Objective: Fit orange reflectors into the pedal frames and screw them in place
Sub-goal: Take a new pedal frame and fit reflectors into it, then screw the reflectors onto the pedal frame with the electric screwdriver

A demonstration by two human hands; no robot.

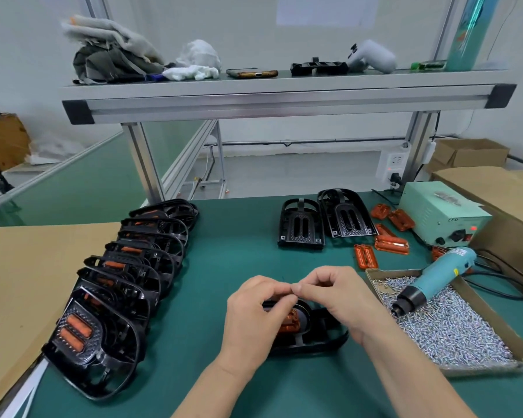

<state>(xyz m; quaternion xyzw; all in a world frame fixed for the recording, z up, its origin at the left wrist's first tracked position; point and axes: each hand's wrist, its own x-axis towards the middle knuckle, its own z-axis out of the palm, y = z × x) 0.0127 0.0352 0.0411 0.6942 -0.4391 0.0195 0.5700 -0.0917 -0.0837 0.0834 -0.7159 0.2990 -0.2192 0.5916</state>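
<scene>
Several finished pedals [103,297] overlap in a row along the left side of the counter [233,236]. In the middle we see the left hand [254,315] curled over a black pedal frame [323,339], gripping it, with an orange reflector [291,324] seated just beneath its thumb. The frame's long axis runs left to right. The right hand [338,294] meets the left fingertip to fingertip, pinched; we cannot tell whether it holds anything. Further right, nearest the right hand, a screwdriver [435,279] rests on a box of screws [453,330], its tip pointing towards the hands.
</scene>
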